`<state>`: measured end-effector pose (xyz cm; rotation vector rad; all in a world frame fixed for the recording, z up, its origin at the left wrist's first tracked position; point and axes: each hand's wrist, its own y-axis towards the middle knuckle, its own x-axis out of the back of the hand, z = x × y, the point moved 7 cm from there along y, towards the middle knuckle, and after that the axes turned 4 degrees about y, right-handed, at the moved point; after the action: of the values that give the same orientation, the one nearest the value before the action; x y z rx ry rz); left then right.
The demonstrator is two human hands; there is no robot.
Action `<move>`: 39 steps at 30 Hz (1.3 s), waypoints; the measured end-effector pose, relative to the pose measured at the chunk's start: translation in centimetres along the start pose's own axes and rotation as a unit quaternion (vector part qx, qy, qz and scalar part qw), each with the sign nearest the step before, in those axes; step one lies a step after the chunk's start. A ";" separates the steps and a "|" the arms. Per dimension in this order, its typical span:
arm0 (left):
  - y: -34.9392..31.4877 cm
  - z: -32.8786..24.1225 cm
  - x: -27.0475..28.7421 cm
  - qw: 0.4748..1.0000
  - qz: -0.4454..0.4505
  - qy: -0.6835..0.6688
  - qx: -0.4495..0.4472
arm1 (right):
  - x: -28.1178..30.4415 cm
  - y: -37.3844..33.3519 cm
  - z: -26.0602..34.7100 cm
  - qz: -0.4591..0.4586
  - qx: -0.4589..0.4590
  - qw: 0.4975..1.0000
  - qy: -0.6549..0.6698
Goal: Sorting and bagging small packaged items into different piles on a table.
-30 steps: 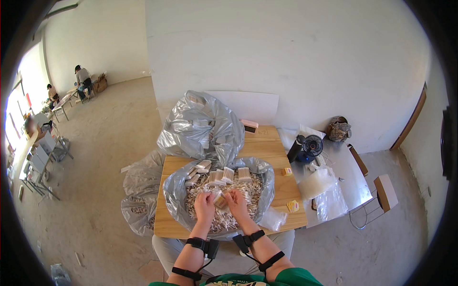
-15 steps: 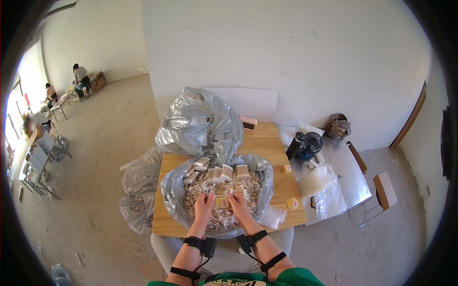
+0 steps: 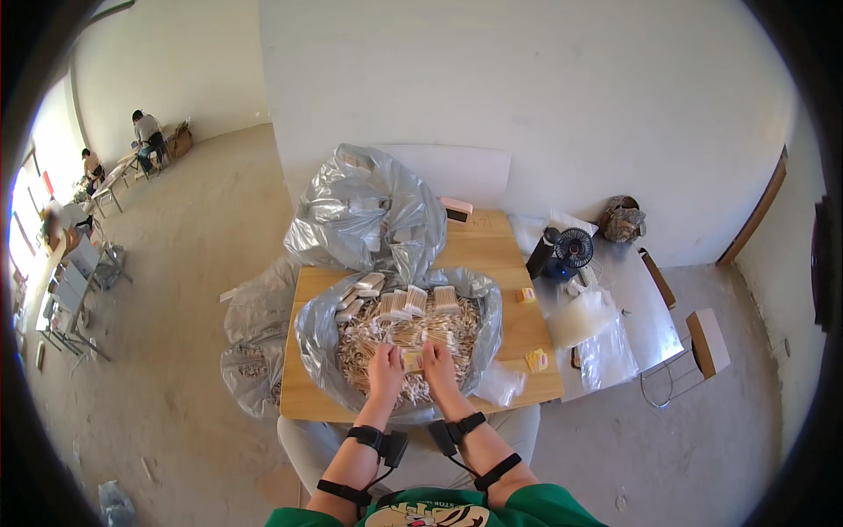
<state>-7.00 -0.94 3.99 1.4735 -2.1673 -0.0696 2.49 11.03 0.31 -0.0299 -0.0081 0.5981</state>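
My left hand and my right hand are closed on either side of a small packet with a yellow label. They hold it low over a grey plastic bag that lies spread open on the wooden table. Loose cotton swabs fill this bag. Along its far side, stacked packs of cotton swabs rest on the loose ones. My fingers partly cover the packet's edges, and its contents are too small to make out.
Behind stands a bulging grey bag. Yellow cards and clear plastic bags lie at the table's right. A metal side table holds a black fan and plastic film. More bags sit at left; people work far left.
Both hands have come slightly closer together around the yellow-labelled packet. The whole view has shifted a little, so the table appears higher.
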 end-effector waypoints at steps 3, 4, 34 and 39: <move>0.1 1.1 0.1 1.000 0.012 -0.015 0.021 | 0.6 0.3 0.3 0.003 0.017 0.999 -0.050; 0.2 0.5 0.5 1.000 -0.005 -0.002 0.005 | 0.9 0.6 -0.1 0.024 0.006 0.999 -0.040; 2.9 -8.5 2.7 0.973 0.044 0.176 -0.142 | 0.1 -0.2 -1.1 0.103 -0.232 0.847 0.466; 2.7 -4.3 3.3 0.989 -0.015 0.111 -0.095 | 6.3 0.7 -0.5 0.069 -0.075 0.937 0.334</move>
<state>-8.30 -1.74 9.86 1.3398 -1.9057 -0.1137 7.38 15.14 -0.19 -0.3847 0.6147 0.7021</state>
